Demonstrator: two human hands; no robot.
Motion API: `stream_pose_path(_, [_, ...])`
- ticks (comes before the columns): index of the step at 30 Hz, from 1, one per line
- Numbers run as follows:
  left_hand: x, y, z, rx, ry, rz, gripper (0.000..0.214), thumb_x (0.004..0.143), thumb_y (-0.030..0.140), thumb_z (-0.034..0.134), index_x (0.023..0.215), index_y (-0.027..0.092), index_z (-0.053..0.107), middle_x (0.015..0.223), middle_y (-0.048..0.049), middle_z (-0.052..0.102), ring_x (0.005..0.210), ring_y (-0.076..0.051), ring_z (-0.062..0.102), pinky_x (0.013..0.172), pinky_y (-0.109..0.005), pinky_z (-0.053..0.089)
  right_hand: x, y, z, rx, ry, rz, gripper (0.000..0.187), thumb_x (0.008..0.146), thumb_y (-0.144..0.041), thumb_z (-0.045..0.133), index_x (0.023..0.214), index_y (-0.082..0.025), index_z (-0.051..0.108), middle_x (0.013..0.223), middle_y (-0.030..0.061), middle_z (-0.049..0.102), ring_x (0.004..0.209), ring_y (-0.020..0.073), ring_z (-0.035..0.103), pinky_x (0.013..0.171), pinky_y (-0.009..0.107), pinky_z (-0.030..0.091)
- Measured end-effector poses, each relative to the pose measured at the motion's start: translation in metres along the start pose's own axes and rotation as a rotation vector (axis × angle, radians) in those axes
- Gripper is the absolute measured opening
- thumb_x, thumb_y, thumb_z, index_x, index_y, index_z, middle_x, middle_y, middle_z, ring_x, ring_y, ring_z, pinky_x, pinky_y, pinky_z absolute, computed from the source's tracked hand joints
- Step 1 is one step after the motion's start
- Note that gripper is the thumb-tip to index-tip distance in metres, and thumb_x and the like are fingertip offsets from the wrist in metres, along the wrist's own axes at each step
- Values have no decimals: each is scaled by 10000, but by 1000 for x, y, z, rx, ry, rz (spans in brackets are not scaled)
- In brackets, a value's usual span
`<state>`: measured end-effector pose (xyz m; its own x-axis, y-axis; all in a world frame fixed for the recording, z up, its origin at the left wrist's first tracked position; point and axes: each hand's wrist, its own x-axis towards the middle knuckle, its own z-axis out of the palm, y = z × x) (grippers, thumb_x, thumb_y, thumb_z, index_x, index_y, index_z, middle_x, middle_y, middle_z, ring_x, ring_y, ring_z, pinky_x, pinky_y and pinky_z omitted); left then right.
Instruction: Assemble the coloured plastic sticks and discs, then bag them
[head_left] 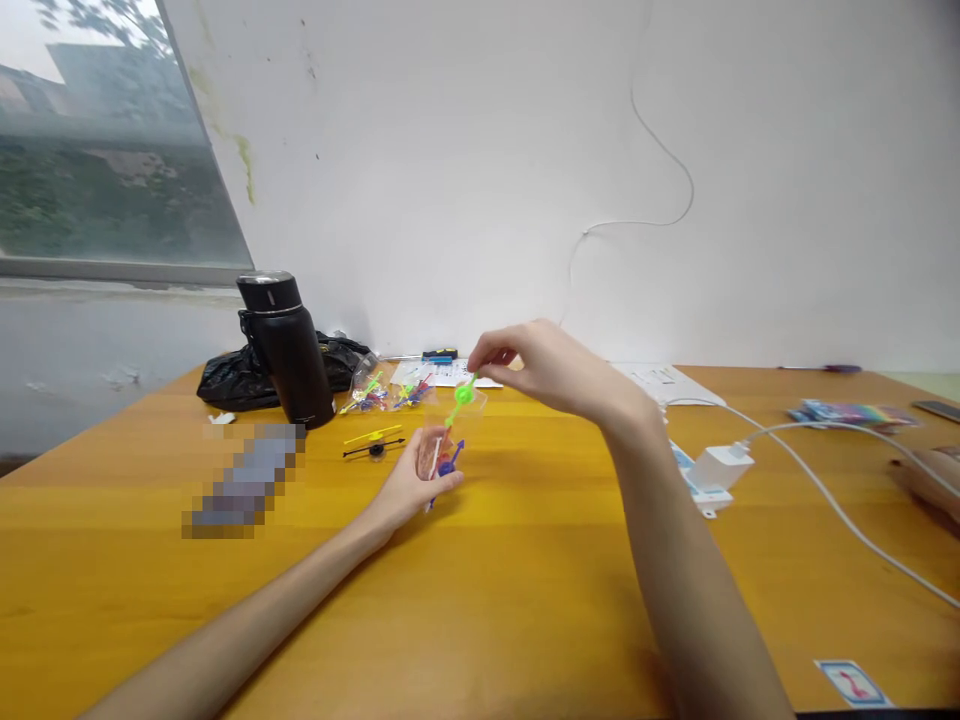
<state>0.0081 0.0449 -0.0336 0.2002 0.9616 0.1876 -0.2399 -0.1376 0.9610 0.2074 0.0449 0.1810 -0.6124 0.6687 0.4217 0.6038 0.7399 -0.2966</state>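
Note:
A small clear plastic bag (474, 408) holding a blue arrow spinner (448, 467) and some red and white pieces is gripped in my left hand (420, 475), thumb to the front. Above it, the fingertips of my right hand (517, 362) pinch the upper end of a green arrow spinner (464, 395). The green spinner hangs slanted at the bag's upper part; whether it is inside the bag, I cannot tell. Left of my left hand, a yellow arrow (373, 436) and a black arrow spinner (376, 450) lie on the table.
Bagged coloured spinners (369, 393) lie behind, near a black bottle (283, 350) and a black plastic bag (232, 378). A screwdriver (439, 355) rests on paper. To the right are a white charger (720, 468) with cables, a colourful packet (851, 413) and another person's hand (926, 490).

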Motion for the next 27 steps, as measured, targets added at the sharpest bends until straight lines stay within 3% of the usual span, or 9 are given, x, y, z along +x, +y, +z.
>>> stream_pose_path(5, [-3, 8, 3, 11, 6, -42, 647, 659, 263, 871, 1206, 239, 525, 1353, -115, 584, 1313, -292, 529, 1132, -442, 343, 12, -2, 23, 62, -216, -13, 200, 852, -122, 614, 940, -201, 774, 896, 22, 767, 772, 134, 669, 650, 225, 448])
stream_pose_path(10, [-2, 3, 2, 20, -32, 42, 561, 686, 276, 851, 1154, 239, 544, 1323, -87, 574, 1334, -280, 503, 1126, -407, 357, 14, -4, 31, 93, -333, 11, 273, 850, -84, 586, 1036, -188, 757, 906, 38, 768, 733, 126, 660, 636, 224, 438])
stream_pose_path(13, [-1, 0, 0, 51, -31, 54, 560, 688, 281, 847, 1168, 246, 560, 1307, -75, 560, 1323, -270, 499, 1124, -398, 354, 13, -7, 31, 94, -295, -10, 271, 856, -89, 577, 1040, -188, 750, 913, 40, 764, 743, 127, 652, 649, 230, 432])
stream_pose_path(20, [-6, 13, 6, 106, -46, 49, 578, 689, 309, 846, 1192, 241, 571, 1262, -85, 583, 1217, -252, 555, 1079, -377, 376, 17, 0, 32, 163, -39, -28, 260, 914, -145, 486, 1030, -194, 713, 858, 16, 741, 738, 117, 637, 665, 232, 418])
stream_pose_path(23, [-12, 23, 10, 120, -161, 66, 576, 686, 307, 849, 1193, 234, 585, 1242, -94, 587, 1155, -252, 574, 1010, -353, 425, 21, 21, 40, 184, -8, 17, 259, 920, -158, 472, 1041, -182, 700, 861, 20, 739, 757, 121, 644, 677, 228, 424])
stream_pose_path(27, [-22, 36, 13, 78, -363, -10, 608, 688, 299, 845, 1233, 251, 580, 1194, -88, 597, 1028, -229, 611, 906, -336, 476, 28, 54, 67, 190, -138, 116, 240, 900, -144, 502, 1022, -171, 708, 846, 32, 746, 747, 139, 653, 669, 235, 445])
